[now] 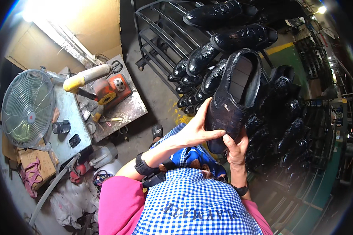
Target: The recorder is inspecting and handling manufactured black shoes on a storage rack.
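One black shoe (pixel 233 98) is held up in front of the chest, its opening turned toward the camera and its toe pointing down toward the hands. It is gripped by two hands. The left hand (pixel 196 129) is laid against the shoe's left side, the fingers stretched long and close together up the upper, the thumb pressed across the toe. The right hand (pixel 236 148) is cupped under the toe, its fingers curled narrowly round the sole edge and its thumb set on the toe just beside the left thumb. A dark band is worn on each wrist.

Behind the shoe, a dark metal rack (pixel 157 35) is seen, loaded with glossy black shoes (pixel 223 37); at least a dozen can be counted, though those lower right are too dark to be counted exactly. More racks (pixel 321 129) stand to the right.

On the left, one round wire fan (pixel 27 107) is mounted beside a grey bench (pixel 72 117). On the bench are seen one orange machine (pixel 111 88) and one tool with a yellow and white handle (pixel 88 76). One pair of scissors (pixel 116 66) lies at the far corner. One white jug (pixel 102 156) stands on the floor below the bench.

A blue checked apron (pixel 192 205) and pink sleeves (pixel 117 203) fill the lower edge.
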Available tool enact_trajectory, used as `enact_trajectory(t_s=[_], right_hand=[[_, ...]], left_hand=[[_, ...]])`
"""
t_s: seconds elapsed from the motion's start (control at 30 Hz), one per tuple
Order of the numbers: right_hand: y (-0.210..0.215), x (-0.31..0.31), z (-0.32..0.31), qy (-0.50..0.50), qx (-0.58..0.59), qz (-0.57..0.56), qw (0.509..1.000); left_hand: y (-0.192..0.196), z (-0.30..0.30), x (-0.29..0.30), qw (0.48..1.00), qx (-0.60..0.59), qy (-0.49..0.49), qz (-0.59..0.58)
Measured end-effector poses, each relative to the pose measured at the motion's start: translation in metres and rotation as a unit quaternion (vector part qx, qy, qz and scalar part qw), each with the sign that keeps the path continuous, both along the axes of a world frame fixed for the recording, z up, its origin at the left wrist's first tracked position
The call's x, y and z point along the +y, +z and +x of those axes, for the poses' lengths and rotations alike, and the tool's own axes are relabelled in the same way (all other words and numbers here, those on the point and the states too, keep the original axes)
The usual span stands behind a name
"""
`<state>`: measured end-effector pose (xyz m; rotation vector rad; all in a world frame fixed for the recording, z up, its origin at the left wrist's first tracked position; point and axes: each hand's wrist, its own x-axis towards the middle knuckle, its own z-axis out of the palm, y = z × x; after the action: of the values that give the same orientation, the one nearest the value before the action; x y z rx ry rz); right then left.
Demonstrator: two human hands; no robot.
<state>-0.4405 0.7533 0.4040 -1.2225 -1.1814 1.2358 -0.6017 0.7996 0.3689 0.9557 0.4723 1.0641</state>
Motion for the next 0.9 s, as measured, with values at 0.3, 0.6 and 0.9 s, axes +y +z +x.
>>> enact_trajectory(t_s=[0.3,0.6,0.9], right_hand=[[0.004,-0.001,-0.007,0.032,-0.037,0.021,0.999],[0.004,-0.002,-0.004,0.047,-0.005,-0.023,0.999],[0.003,0.000,-0.002,0.058,0.002,-0.021,0.998]], left_hand=[[0.000,-0.009,0.003,0.995,0.087,0.056,0.002],[-0.013,-0.023,-0.001,0.998,0.043,-0.016,-0.032],[-0.017,-0.023,0.000,0.999,0.034,0.018,-0.005]])
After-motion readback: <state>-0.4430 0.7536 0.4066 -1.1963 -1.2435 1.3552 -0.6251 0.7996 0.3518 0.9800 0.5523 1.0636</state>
